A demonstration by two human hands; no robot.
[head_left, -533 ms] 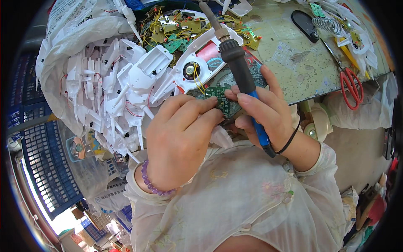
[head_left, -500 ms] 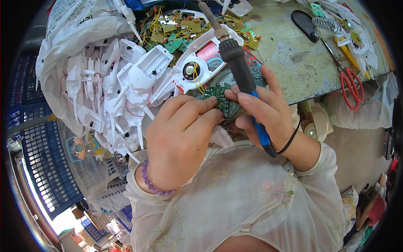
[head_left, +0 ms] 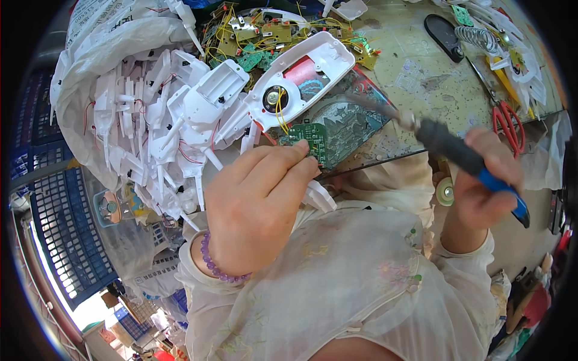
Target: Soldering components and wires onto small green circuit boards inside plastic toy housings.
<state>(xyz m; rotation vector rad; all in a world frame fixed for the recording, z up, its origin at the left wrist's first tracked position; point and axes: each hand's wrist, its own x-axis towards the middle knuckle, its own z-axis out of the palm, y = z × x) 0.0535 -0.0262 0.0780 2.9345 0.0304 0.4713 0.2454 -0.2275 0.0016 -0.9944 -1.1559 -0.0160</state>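
My left hand [head_left: 259,186] is closed on a small green circuit board [head_left: 314,139] at the table's near edge, fingertips on its lower left part. Yellow wires run from the board to a round black speaker [head_left: 275,98] set in a white plastic housing [head_left: 328,57] just beyond. Off to the right, my right hand [head_left: 484,180], smeared by motion, grips a soldering iron [head_left: 448,144] by its black and blue handle. The iron's metal tip points up and left, apart from the board. A white plastic part [head_left: 320,197] lies below my left fingers.
A large white bag [head_left: 78,72] full of white plastic housings [head_left: 198,108] stands at left. Behind lies a heap of wired circuit boards [head_left: 265,39]. Red-handled scissors [head_left: 509,126], a metal spring [head_left: 475,39] and a black oval part [head_left: 444,37] lie at right. A blue crate [head_left: 66,222] is far left.
My right hand has left the board and swung right with the soldering iron, which now slants more toward level. The left hand stays at the board, nearly unmoved.
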